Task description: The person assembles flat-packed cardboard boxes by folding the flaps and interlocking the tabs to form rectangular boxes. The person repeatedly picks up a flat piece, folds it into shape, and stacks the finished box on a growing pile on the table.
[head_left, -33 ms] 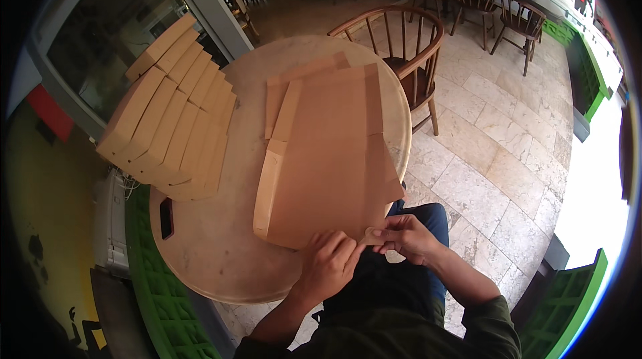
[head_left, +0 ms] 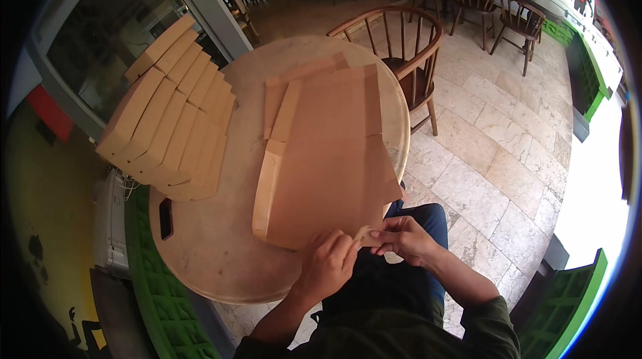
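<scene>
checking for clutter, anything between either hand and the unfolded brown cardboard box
Nothing visible: the right hand pinches a flap at the near edge of the cardboard box; the left hand is there too.

I'm seeing the left forearm slanting forward and inward from the body, the right forearm angling in from the other side. The left hand is showing its back, its fingers bending and bunching close together. Just beside it, the right hand is pinching, its thumb pointing toward the left hand.
</scene>
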Demonstrator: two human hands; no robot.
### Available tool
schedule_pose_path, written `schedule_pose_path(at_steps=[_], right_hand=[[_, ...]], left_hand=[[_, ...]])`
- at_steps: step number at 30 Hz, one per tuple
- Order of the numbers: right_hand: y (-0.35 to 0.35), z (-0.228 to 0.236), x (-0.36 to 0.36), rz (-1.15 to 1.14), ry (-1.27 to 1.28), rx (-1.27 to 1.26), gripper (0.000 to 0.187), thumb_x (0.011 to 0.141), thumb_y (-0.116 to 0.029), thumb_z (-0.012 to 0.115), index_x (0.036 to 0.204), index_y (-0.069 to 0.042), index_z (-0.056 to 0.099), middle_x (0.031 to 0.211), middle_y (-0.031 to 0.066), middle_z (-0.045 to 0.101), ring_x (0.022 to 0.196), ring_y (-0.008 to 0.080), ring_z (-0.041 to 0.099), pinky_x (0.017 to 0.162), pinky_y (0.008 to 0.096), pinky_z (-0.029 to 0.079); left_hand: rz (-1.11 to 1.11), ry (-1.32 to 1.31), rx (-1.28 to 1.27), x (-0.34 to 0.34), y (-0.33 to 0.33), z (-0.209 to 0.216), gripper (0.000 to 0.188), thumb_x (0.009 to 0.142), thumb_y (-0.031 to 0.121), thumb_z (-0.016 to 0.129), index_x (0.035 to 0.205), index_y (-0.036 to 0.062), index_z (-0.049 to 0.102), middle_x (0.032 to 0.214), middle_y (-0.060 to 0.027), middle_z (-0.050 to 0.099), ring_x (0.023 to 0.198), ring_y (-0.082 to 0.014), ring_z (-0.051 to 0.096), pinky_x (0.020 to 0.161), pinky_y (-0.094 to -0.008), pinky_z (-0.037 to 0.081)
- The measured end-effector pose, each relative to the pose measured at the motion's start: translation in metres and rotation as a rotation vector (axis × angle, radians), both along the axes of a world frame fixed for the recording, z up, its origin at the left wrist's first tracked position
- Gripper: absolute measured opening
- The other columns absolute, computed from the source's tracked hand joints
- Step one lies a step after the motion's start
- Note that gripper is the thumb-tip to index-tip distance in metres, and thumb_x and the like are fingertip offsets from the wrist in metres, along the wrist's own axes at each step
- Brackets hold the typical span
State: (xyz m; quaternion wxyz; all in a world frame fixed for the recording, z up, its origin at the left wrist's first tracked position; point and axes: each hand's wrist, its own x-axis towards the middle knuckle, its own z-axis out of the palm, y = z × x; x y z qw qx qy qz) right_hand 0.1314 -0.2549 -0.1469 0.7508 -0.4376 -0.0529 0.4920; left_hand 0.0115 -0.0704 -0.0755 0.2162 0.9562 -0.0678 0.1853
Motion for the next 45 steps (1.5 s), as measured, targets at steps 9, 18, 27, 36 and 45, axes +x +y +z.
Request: schedule_pose_path(at_steps=[9,18,27,36,45], right_hand=[[0.015,0.005,-0.001,-0.022,-0.117,0.052,0.015,0.096,-0.017,0.082,0.097,-0.002,0.078,0.084,0.0015,0.073,0.071,0.0074,0.066,0.061,0.0230,0.051],[0.016,0.001,-0.005,-0.001,-0.096,-0.021,0.017,0.093,-0.016,0.083,0.084,-0.003,0.076,0.070,-0.0014,0.066,0.056,0.0057,0.053,0.051,0.0236,0.037],[0.018,-0.003,-0.007,0.007,-0.141,-0.026,0.022,0.093,-0.019,0.084,0.082,-0.002,0.076,0.067,-0.0024,0.063,0.056,0.0046,0.050,0.050,0.0229,0.035],[0.022,-0.003,-0.016,-0.126,-0.251,-0.018,0.023,0.095,-0.020,0.083,0.083,-0.002,0.075,0.072,0.0004,0.069,0.056,0.0053,0.055,0.049,0.0221,0.039],[0.020,0.003,-0.010,0.034,-0.364,-0.136,0.025,0.098,-0.021,0.080,0.084,-0.002,0.075,0.073,0.0023,0.072,0.055,0.0059,0.059,0.047,0.0220,0.042]], left_hand=[[0.210,0.084,-0.230,0.016,-0.010,-0.010,0.024,0.098,0.010,0.071,0.080,0.0019,0.057,0.070,-0.0163,0.060,0.066,-0.0389,0.062,0.062,-0.0478,0.047],[0.260,0.262,-0.524,0.010,-0.005,-0.023,0.021,0.101,0.013,0.072,0.088,-0.0017,0.062,0.073,-0.0161,0.065,0.061,-0.0231,0.060,0.061,-0.0379,0.048],[0.248,0.241,-0.478,0.011,0.000,-0.037,0.023,0.101,0.016,0.074,0.089,-0.0006,0.062,0.072,-0.0119,0.062,0.057,-0.0166,0.054,0.057,-0.0357,0.046],[0.173,0.350,-0.785,0.015,0.016,-0.040,0.009,0.104,0.005,0.065,0.100,-0.0010,0.060,0.084,-0.0040,0.065,0.073,-0.0067,0.058,0.065,-0.0273,0.050],[0.094,0.520,-0.916,0.022,0.019,-0.018,0.011,0.100,-0.008,0.063,0.110,-0.0067,0.061,0.095,-0.0098,0.072,0.092,-0.0127,0.073,0.077,-0.0274,0.057]])
